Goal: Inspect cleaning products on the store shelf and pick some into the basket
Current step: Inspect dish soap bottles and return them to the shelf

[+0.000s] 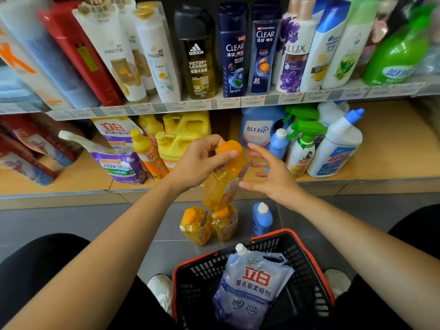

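Note:
My left hand [198,160] grips the orange cap end of a clear orange refill pouch [223,184], which hangs in front of the low shelf [71,184]. Just right of the pouch, my right hand [269,173] is spread with relaxed fingers and holds nothing. A black basket with a red rim [307,258] stands on the floor between my feet, with a blue-white softener pouch [250,287] lying inside. Two more orange pouches [208,225] and a small blue bottle [262,219] stand on the floor beyond the basket.
The low shelf holds a purple detergent pouch [121,163], yellow jugs [183,136], orange dish-soap bottles [148,153], green-trigger sprays [303,148] and a white toilet-cleaner bottle [338,148]. Shampoo and body-wash bottles fill the upper shelf [202,106]. My knees flank the basket.

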